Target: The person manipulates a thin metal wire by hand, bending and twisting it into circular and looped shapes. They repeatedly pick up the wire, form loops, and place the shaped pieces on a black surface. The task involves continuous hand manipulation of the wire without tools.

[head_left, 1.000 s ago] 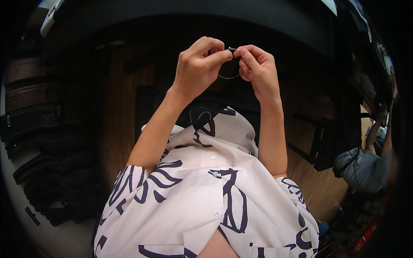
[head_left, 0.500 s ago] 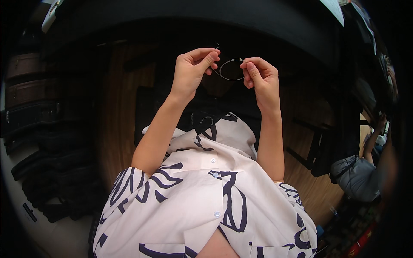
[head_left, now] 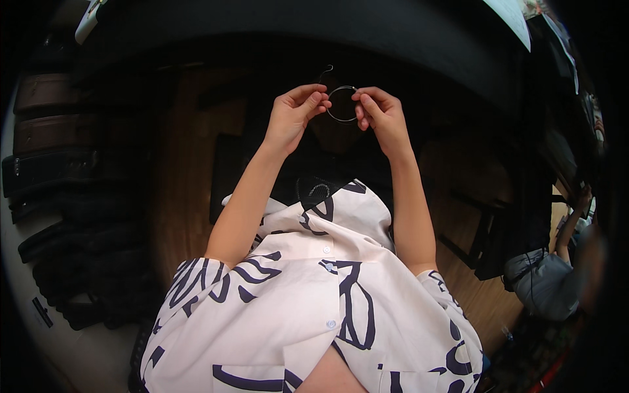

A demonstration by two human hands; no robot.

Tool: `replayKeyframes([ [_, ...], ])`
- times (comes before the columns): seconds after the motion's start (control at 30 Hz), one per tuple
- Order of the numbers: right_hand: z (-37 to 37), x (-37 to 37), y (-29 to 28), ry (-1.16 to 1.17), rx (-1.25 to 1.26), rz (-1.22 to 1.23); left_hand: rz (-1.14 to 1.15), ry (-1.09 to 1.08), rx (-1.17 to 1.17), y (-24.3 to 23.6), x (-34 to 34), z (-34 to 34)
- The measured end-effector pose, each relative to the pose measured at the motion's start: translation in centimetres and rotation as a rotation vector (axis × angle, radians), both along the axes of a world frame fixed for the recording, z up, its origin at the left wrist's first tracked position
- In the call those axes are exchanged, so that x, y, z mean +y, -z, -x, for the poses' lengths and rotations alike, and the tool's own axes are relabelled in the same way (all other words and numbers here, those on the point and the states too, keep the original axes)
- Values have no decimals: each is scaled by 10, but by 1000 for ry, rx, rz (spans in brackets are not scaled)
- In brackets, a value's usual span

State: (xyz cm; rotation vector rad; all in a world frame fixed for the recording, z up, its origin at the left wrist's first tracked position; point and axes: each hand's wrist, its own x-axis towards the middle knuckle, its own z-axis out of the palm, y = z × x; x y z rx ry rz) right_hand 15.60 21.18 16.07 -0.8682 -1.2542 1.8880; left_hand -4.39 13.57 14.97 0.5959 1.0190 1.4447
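Observation:
Between my hands is a thin coil of silvery wire (head_left: pixel 339 120), bent into a small ring. My left hand (head_left: pixel 296 114) pinches the ring's left side between thumb and fingertips. From that pinch a loose wire end curls upward and finishes in a small hook. The ring's right side is gripped by my right hand (head_left: pixel 382 118), thumb against the fingers. Both hands are raised in front of my body, away from any surface. What exactly lies under the fingertips is hidden.
A dark table (head_left: pixel 295 39) spans the far side, with white paper (head_left: pixel 508 19) at its far right. Dark stacked cases (head_left: pixel 49 134) line the left. Another person in grey (head_left: pixel 544 281) is at the right, above a wooden floor (head_left: pixel 187 157).
My right hand has moved left, nearer the left hand, and the wire ring has become smaller and rounder. The hooked loose end now stands up more plainly above my left hand.

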Motion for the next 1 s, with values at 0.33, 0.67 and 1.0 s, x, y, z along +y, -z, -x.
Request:
replayKeyframes([
  [0.33,0,27,114,-186,66,12,109,-8,594,91,16,11],
  [0.67,0,18,139,-208,-158,100,45,127,809,96,16,0],
  [1.0,4,21,145,-145,-219,181,-64,13,818,102,15,-5],
])
